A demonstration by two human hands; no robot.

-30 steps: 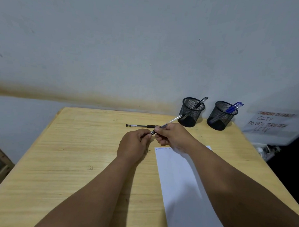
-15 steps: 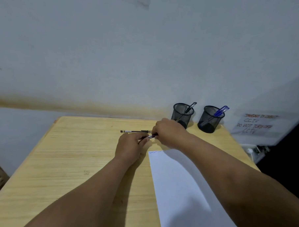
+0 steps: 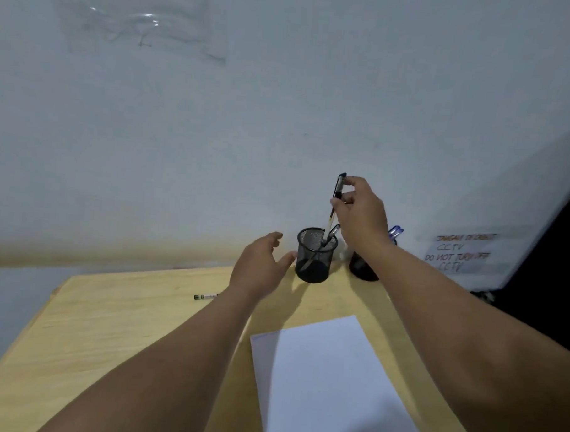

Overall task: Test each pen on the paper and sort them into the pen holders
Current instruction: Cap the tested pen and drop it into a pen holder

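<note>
Right grip: the right hand [image 3: 362, 216] pinches the upper end of a black pen [image 3: 336, 201] between thumb and fingertips, fingers closed on the barrel just below the cap.
Pen held: near upright, cap up, lower end already inside the rim of the left mesh holder [image 3: 315, 256], not yet let go.
Left grip: the left hand [image 3: 258, 267] is spread, fingers apart, holding nothing; it hovers just beside the left mesh holder, and whether the thumb touches the wall I cannot tell.
Handling: the pen looks light, stiff and smooth, so a two-finger pinch high on the barrel should steer it well; likely it will drop and lean on the rim once freed. The holder looks light too and may tip if nudged.
Pens counted: one in the right hand, one more already leaning in the left mesh holder, blue ones [image 3: 395, 231] showing above the right holder [image 3: 363, 268] with the number unclear, one lying loose [image 3: 205, 297] on the desk [image 3: 108, 332], partly behind the left forearm.
Holders: two.
Paper: one sheet [image 3: 328, 381], near the front edge.
</note>
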